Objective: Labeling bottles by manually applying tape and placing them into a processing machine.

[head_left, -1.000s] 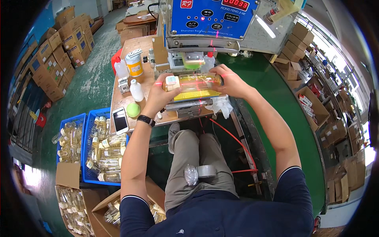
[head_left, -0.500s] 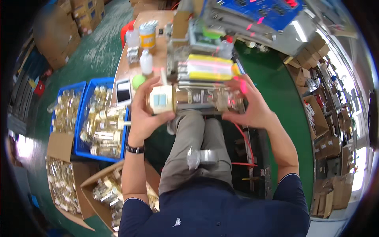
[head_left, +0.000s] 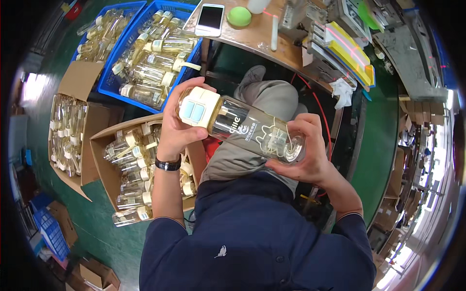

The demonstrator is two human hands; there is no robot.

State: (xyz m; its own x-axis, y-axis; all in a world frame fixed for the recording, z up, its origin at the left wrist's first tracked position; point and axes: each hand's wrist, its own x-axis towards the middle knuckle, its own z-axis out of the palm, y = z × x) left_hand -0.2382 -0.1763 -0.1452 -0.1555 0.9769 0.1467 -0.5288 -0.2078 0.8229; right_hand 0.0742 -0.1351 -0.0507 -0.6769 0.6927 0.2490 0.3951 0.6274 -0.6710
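Note:
Between my two hands is a clear water bottle with a cream lid that carries pale blue buttons. It lies tilted above my lap, lid end up and left, base lower right. My left hand wraps round the lid end, thumb along its near side. My right hand grips the base end, with the thumb below and fingers above. White print and a pale line drawing show on the bottle's side. A watch sits on my left wrist.
Left of me, a blue crate and an open cardboard box hold many similar bottles, with another crate and box beyond. A wooden table ahead carries a phone, a green round thing and a machine fixture with a yellow-edged block.
My view has swung toward the left, so the crates and boxes appear nearer the middle. The bottle has gone from level to tilted, base end lower. Both hands keep hold of it.

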